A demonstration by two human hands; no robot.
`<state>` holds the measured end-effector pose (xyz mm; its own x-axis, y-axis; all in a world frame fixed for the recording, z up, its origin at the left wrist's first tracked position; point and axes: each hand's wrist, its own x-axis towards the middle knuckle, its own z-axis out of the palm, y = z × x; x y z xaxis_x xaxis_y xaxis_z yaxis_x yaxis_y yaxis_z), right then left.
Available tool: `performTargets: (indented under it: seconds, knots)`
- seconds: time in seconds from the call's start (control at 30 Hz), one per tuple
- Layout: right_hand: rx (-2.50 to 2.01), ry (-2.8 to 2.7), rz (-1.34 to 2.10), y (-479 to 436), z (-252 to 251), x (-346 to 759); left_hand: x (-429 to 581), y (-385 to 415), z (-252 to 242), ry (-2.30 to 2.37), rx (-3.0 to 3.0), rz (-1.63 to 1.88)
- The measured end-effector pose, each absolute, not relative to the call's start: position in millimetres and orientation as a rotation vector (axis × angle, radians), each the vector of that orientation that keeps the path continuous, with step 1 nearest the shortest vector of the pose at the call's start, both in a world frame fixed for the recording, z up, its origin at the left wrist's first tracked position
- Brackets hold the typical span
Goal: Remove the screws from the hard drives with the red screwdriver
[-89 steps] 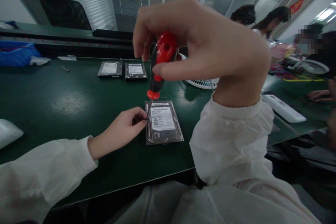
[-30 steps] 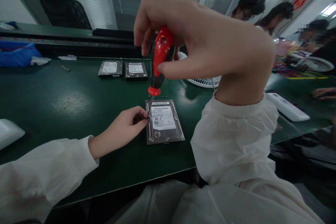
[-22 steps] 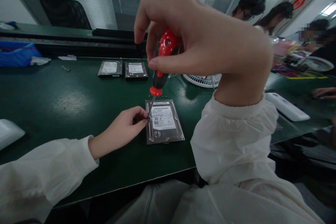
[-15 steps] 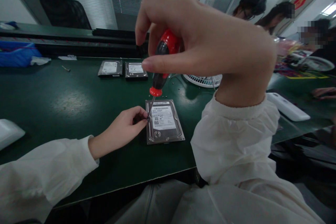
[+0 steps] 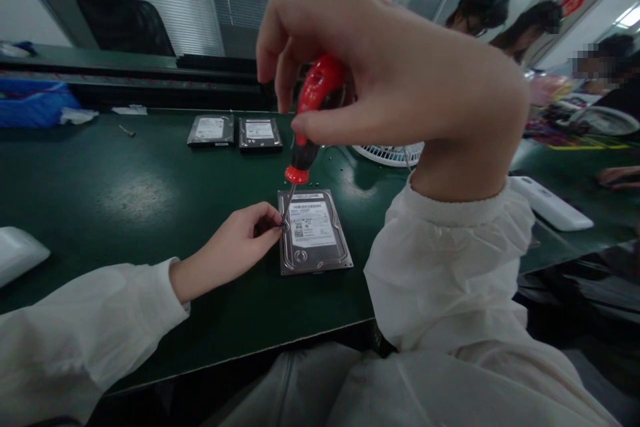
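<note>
A hard drive (image 5: 315,230) lies label-up on the green table, close to its front edge. My right hand (image 5: 370,67) is above it, wrist bent, closed around a red and black screwdriver (image 5: 313,97) with the thumb on the handle. The screwdriver leans, its shaft running down to the drive's left edge. There my left hand (image 5: 245,240) is closed in a pinch beside the tip, fingertips touching the drive's edge. Whatever lies between those fingertips is hidden. A few tiny screws (image 5: 314,184) lie just behind the drive.
Farther back are two more hard drives (image 5: 213,129) (image 5: 260,133). A round white slatted object (image 5: 390,155) sits partly behind my right hand. A blue bin (image 5: 35,103) stands at the left, a white device (image 5: 553,203) at the right. Other people and a person's hand (image 5: 620,177) are at the right.
My right thumb has shifted right along the screwdriver handle, and the handle has turned, showing more red. My left hand and the drive stay in place.
</note>
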<state>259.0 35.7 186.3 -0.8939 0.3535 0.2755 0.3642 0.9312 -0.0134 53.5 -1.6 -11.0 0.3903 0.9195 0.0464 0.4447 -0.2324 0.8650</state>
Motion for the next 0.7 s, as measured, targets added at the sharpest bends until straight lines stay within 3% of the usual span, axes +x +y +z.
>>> performTargets:
  seconds: [0.7]
  knots:
    - [-0.421,-2.843,-0.221,43.9,185.7,259.9,53.7,-1.8,-11.3,1.163,1.819,0.744]
